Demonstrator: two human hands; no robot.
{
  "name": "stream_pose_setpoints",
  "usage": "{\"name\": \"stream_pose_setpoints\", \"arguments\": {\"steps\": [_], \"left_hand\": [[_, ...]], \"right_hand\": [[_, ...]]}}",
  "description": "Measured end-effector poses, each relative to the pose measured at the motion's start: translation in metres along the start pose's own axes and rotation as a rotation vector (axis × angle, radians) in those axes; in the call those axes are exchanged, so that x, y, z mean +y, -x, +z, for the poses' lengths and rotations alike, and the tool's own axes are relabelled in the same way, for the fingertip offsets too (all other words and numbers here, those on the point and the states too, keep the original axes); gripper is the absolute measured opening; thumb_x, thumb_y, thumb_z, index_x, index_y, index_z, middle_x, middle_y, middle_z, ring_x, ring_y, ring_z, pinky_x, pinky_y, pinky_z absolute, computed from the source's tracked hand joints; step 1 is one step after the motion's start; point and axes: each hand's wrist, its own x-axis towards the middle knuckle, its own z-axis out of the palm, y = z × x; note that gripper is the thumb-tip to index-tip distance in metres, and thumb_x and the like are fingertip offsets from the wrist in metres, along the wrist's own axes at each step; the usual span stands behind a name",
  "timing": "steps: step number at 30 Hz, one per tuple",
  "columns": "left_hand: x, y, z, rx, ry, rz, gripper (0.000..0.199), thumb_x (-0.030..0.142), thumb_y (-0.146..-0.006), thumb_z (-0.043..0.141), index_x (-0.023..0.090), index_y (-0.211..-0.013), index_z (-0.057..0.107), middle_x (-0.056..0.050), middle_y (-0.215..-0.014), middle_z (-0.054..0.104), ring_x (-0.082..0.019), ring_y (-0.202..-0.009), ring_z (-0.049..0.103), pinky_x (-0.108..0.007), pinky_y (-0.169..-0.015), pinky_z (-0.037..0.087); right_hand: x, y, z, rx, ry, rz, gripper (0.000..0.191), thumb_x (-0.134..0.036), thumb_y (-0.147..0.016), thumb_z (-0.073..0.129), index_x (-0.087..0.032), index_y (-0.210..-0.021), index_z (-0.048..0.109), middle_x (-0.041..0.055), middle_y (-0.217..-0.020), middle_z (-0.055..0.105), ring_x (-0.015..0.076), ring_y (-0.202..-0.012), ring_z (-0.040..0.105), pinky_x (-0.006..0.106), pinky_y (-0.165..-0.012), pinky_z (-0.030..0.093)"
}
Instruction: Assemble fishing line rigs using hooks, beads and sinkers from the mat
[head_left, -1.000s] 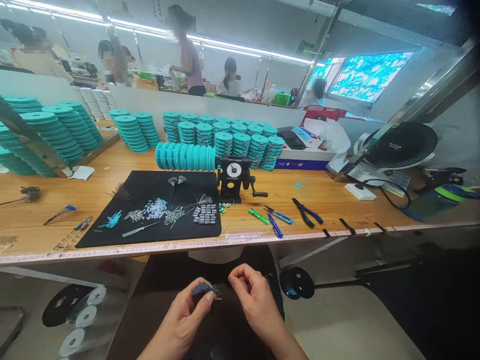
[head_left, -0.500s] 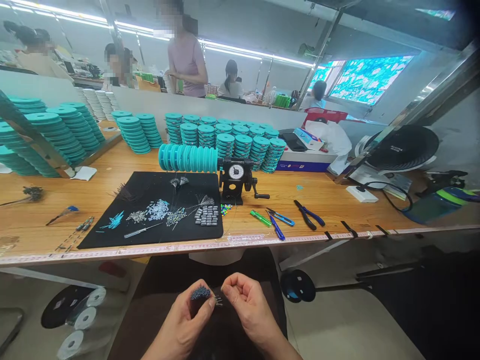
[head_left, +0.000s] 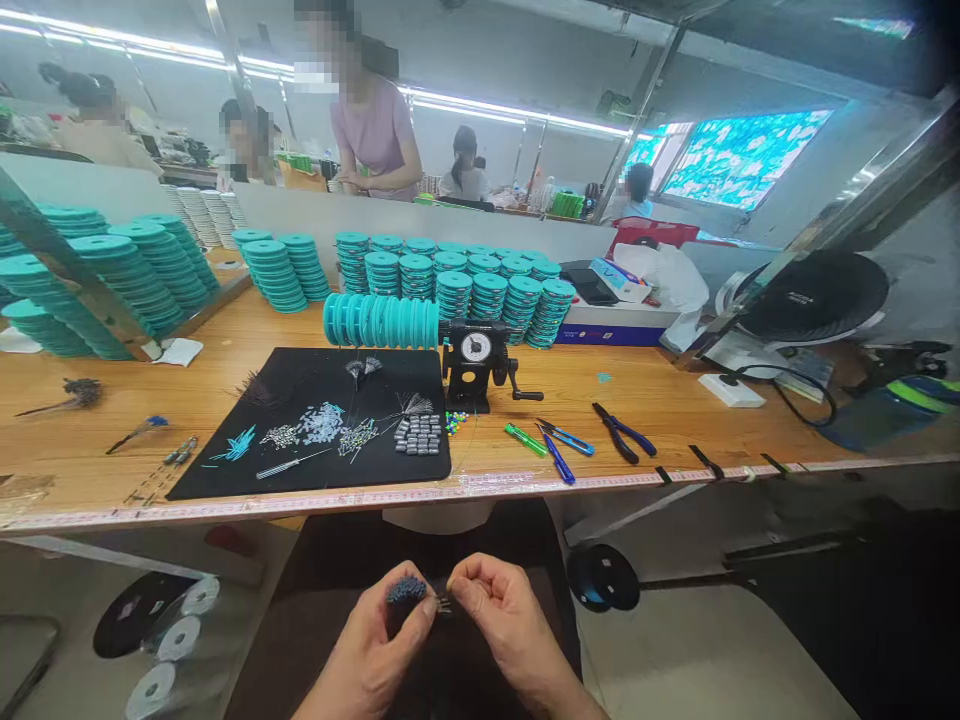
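Observation:
Low in front of my lap, my left hand (head_left: 390, 630) is closed around a bundle of thin pieces with dark blue tips (head_left: 406, 589). Short metallic ends (head_left: 444, 604) stick out of the bundle past my left thumb. Just to the right, my right hand (head_left: 499, 610) is closed in a pinch beside those ends. Whatever lies between its thumb and forefinger is too small to make out. Beyond both hands, a black mat (head_left: 300, 385) on the bench carries turquoise sticks (head_left: 240, 442), clear bits (head_left: 321, 423), grey cylinders (head_left: 418, 434) and a thin screwdriver-like tool (head_left: 279, 466).
A black hand-cranked winder (head_left: 472, 365) holds a row of turquoise spools (head_left: 382, 322). Stacked spools (head_left: 454, 295) stand behind it. To its right lie pliers (head_left: 622, 432), a green tool (head_left: 526, 439) and blue cutters (head_left: 559, 455). A co-worker (head_left: 379, 135) stands beyond the partition.
The camera view has shifted slightly, moving the bench a little right and down in the picture. Both hands keep nearly the same pose. The standing co-worker leans further forward.

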Motion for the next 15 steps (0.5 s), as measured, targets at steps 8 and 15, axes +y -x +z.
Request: {"name": "stream_pose_setpoints", "arguments": {"steps": [8,15], "left_hand": [[-0.0045,-0.0005,0.0006,-0.007,0.032,0.025,0.03,0.044,-0.087,0.053,0.021,-0.07,0.046,0.003,-0.068,0.042,-0.016,-0.068,0.037,-0.027,-0.065,0.035],[-0.0064,0.001,-0.0002,0.025,0.049,0.035,0.03,0.045,-0.087,0.055,0.02,-0.071,0.048,0.004,-0.068,0.043,-0.016,-0.068,0.038,-0.027,-0.066,0.035]], "right_hand": [[0.0043,-0.0014,0.002,-0.016,-0.043,-0.024,0.042,-0.054,-0.084,0.067,-0.014,-0.076,0.06,-0.0043,-0.063,0.04,0.0106,-0.061,0.029,0.024,-0.056,0.023],[0.0046,-0.0025,0.0005,-0.003,-0.024,-0.037,0.043,-0.055,-0.084,0.067,-0.014,-0.074,0.06,-0.0049,-0.062,0.038,0.0104,-0.06,0.027,0.024,-0.054,0.022]]}}
